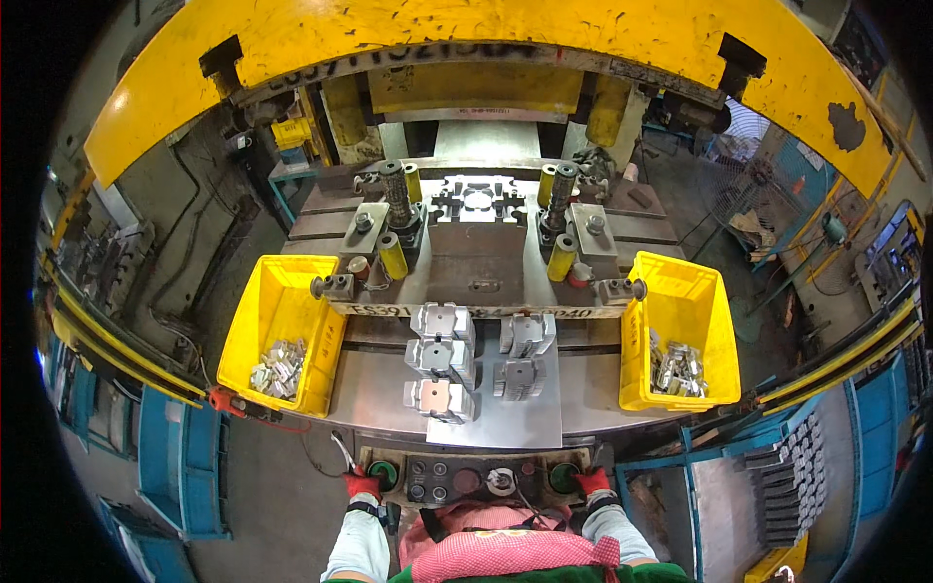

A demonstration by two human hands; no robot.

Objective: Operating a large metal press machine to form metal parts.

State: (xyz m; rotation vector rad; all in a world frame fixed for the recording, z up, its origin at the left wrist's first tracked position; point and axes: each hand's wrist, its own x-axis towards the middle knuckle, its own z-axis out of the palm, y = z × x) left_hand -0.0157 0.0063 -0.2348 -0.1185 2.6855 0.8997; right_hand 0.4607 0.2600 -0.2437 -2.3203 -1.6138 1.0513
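Note:
My left hand (362, 485), in a red glove, is at the left green button (383, 475) of the control panel (453, 469). A slim silver tool (341, 451) sticks up from this hand, which looks closed round its lower end. My right hand (593, 481), also red-gloved, touches or nearly touches the right green button (564, 477); its fingers are too small to read. Beyond the panel, several silver metal blocks (440, 356) stand in two columns on a metal sheet (515, 424). Farther back, a bright cut-out metal piece (477, 200) lies in the press die (476, 255).
Yellow bins with small metal pieces flank the die, the left bin (321, 384) and the right bin (724, 374). A yellow press beam (486, 29) spans overhead. Dark guide posts (396, 199) rise beside the die. Blue racks (185, 466) and a fan (753, 185) stand around.

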